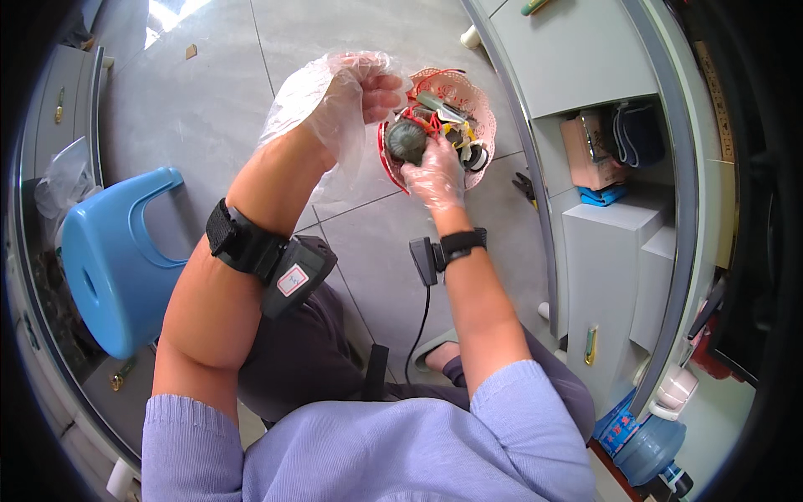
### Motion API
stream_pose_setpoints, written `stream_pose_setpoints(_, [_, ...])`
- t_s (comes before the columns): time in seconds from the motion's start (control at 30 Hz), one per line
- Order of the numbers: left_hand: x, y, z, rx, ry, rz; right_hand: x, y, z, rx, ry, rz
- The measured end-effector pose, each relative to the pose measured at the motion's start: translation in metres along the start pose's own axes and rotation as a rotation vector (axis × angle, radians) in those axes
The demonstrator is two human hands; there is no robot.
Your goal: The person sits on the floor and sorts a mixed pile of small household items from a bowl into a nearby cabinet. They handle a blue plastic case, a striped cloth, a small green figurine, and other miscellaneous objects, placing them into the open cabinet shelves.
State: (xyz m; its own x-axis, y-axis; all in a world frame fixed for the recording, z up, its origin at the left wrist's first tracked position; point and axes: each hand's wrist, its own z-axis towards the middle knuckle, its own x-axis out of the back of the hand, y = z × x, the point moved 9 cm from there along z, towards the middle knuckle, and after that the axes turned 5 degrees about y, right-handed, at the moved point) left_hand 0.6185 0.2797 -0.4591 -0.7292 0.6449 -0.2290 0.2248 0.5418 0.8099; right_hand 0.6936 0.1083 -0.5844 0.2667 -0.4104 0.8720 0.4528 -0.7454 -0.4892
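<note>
A pink openwork plastic basket (486, 106) stands on the tiled floor, filled with small odds and ends, among them red cord (421, 119), a white-and-black roll (475, 157) and yellow-and-black items. My right hand (437, 172), in a clear plastic glove, reaches over the near rim; its thumb and fingers are on a dark grey-green ball-like thing (406, 139), perhaps a ball of thread. Left of the basket my left hand (370, 91) is raised in a loose clear glove, fingers curled, with nothing visible in it. Its palm is partly hidden.
A blue plastic stool (103, 270) stands at the left. Pliers (524, 187) lie on the floor right of the basket, near a grey cabinet (574, 56). A small brown piece (191, 51) lies on the floor at upper left. A cable (419, 332) hangs from my right wrist device.
</note>
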Motion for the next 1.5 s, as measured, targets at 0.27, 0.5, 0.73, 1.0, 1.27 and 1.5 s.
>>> stream_pose_setpoints(0.27, [-0.007, -0.004, -0.008, 0.012, -0.089, -0.012, 0.069, -0.003, -0.003, -0.203, 0.021, 1.7])
stream_pose_setpoints(0.5, [-0.024, -0.003, -0.027, 0.011, -0.142, 0.099, 0.119, -0.056, -0.01, -0.034, -0.588, 2.38])
stream_pose_setpoints(0.73, [-0.055, -0.005, -0.045, -0.074, -0.435, 0.086, 0.102, -0.083, -0.035, -0.22, -0.701, 2.31])
stream_pose_setpoints(1.0, [-0.061, 0.0, -0.06, -0.258, -0.302, 0.057, 0.071, -0.114, -0.076, -0.366, -0.912, 2.122])
stream_pose_setpoints(1.27, [-0.044, -0.008, -0.042, -0.132, -0.189, 0.131, 0.089, -0.099, -0.064, -0.419, -0.579, 1.595])
stream_pose_setpoints(1.5, [-0.081, -0.037, -0.063, 0.069, -0.497, 0.092, 0.12, -0.073, -0.039, -0.062, -0.044, 1.129])
